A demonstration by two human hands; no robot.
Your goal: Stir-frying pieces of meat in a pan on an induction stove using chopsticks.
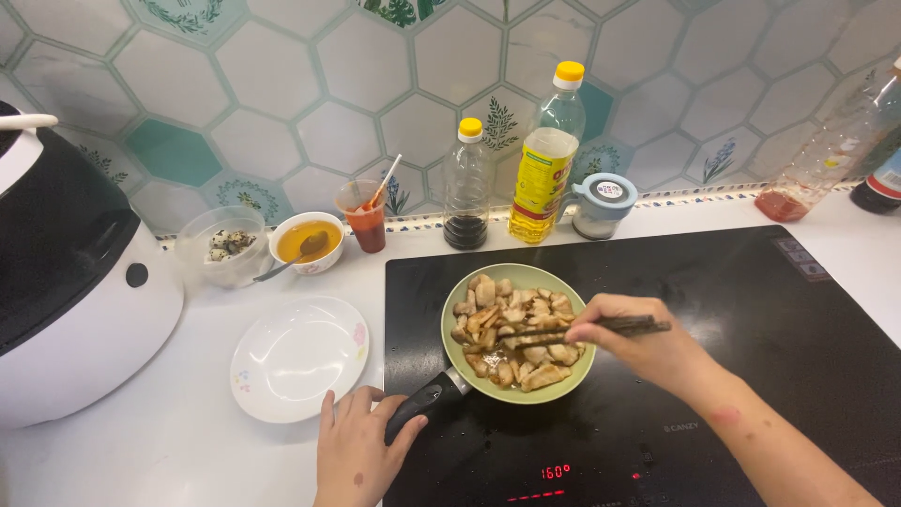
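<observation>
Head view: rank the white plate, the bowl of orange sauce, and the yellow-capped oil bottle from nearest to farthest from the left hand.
1. White plate: just up and left of the left hand, which rests on the pan handle.
2. Bowl of orange sauce: farther back, beyond the plate.
3. Oil bottle: farthest, back right against the tiled wall.

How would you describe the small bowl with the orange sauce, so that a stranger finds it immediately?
Start at the black induction cooktop and look past its far left corner, toward the tiled wall. There, behind the empty white plate, stands a small white bowl of orange sauce with a spoon in it. The clear bowl on its left holds speckled eggs, and the cup on its right holds red sauce.
</observation>
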